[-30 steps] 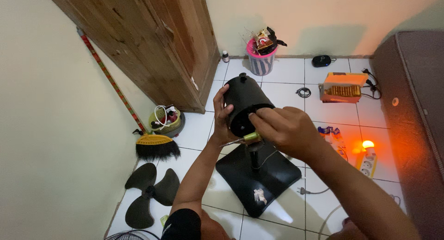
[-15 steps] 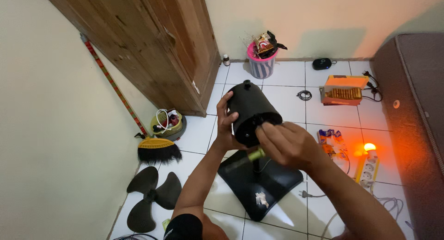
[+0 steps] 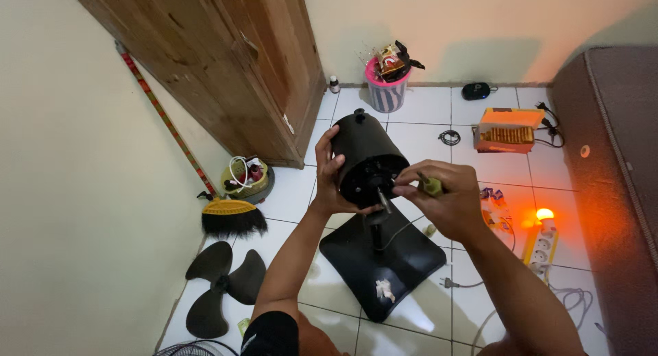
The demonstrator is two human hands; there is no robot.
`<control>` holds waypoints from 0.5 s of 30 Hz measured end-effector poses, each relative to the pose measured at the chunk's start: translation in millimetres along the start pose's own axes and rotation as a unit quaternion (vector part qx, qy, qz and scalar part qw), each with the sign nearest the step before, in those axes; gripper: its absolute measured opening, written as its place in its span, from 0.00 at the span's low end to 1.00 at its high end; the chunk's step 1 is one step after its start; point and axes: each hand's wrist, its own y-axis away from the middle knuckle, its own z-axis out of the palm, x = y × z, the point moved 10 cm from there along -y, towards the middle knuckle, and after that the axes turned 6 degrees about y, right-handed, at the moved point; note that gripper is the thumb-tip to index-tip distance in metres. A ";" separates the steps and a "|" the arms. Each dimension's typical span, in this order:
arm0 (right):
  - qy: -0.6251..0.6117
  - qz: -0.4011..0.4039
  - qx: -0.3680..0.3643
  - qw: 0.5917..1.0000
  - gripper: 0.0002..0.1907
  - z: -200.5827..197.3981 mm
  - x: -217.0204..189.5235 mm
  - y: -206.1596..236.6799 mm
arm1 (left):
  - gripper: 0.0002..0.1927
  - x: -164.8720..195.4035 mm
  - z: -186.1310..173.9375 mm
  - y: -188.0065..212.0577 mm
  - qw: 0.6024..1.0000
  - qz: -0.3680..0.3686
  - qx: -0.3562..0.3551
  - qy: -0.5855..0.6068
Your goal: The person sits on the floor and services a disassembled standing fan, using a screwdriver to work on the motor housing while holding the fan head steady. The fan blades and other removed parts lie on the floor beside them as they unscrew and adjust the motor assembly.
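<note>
Seen from the head camera, the person crouches or sits over a white tiled floor point(image 3: 418, 133) and works on the black motor housing point(image 3: 367, 165) of a pedestal fan. The housing sits on top of its short pole, which rises from the flat black base point(image 3: 384, 260) lying on the tiles between the person's arms.

The left hand point(image 3: 330, 181) wraps around the side of the housing, fingers clenched on its round shell, seemingly to steady it and tip its open front face toward the person. The right hand point(image 3: 445, 198) meets that front face; its fingers are closed around a small screwdriver point(image 3: 430, 185) with a yellow-green handle, the tip apparently aimed at the middle of the housing, where the shaft sticks out. The exact point of contact is too small to tell.

The fan's parts lie set aside, out of the working space: the black three-lobed blade point(image 3: 221, 284) rests flat on the floor to the left, and a piece of wire grille point(image 3: 192, 348) shows at the bottom edge. A broom point(image 3: 229, 215) leans in the corner by the wooden door point(image 3: 233, 68), with a small bowl of odds and ends point(image 3: 248, 178) beside it. Farther back stand a pink-rimmed bin point(image 3: 386, 89) and an orange box point(image 3: 507, 130). To the right a power strip point(image 3: 541, 243) with a glowing orange light lies near a dark mattress point(image 3: 610, 185), and the fan's unplugged cord point(image 3: 456, 283) trails off the base.
</note>
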 end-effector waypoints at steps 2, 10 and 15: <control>-0.011 0.015 -0.018 1.000 0.09 5.8 6.9 -3.3 | 0.63 -0.8 -0.4 0.2 1.000 -0.004 -0.002 0.010; -0.058 0.024 -0.009 0.998 0.08 11.0 25.1 -5.0 | 0.62 -3.2 0.9 0.0 1.000 -0.006 -0.003 0.013; -0.069 0.015 -0.011 0.997 0.08 13.2 28.1 -6.2 | 0.62 -6.7 1.7 0.9 1.000 -0.010 -0.003 0.023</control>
